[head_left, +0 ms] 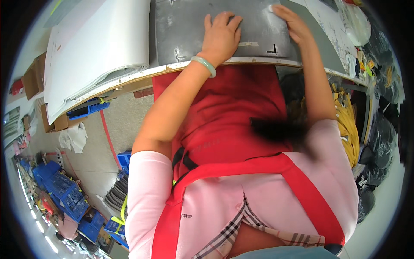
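My left hand (221, 36), with a pale green bangle (204, 66) at the wrist, lies palm down on a dark grey sheet (181, 30) with its fingers spread. At the sheet's right side my right hand (297, 25) pinches a small white chalk-like piece (271, 8) between thumb and fingertips. Whitish smears show on the sheet below that piece. Black corner marks (272, 48) and a short strip of tape (248, 44) are on the sheet near the table's front edge.
To the left, a thick stack of white sheets (99, 39) curls over the table edge (168, 67). Plastic bags (355, 23) and small items lie at the right. Yellow strips (348, 129) hang beneath the table. Blue crates (69, 194) stand on the floor at left.
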{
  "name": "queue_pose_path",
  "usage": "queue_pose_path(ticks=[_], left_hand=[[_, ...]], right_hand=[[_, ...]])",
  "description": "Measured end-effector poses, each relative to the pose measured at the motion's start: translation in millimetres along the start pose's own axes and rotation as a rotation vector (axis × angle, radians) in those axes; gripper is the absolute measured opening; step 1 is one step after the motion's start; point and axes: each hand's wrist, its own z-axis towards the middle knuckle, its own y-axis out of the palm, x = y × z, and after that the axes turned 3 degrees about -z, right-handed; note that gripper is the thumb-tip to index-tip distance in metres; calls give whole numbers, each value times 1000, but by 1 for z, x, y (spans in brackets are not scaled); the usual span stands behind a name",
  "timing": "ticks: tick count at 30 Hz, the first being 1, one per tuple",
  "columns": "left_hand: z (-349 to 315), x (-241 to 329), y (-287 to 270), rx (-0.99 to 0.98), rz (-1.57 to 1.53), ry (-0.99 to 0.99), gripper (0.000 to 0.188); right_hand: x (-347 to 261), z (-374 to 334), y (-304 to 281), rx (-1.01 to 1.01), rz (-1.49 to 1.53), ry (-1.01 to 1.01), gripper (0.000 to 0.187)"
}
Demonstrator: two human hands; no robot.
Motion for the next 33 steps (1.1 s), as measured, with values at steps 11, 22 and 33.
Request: queue_pose_path(ticks=[11,22,33], left_hand=[[-27,5,-66,-355,-126,8,30],[-18,-9,-77,-531,-129,6,25],[-14,-16,-84,-590,-215,-5,23]], right_hand=[[2,-2,22,17,637,-153,40],[27,1,18,23,603,-170,50],[20,-5,22,11,621,-153,49]])
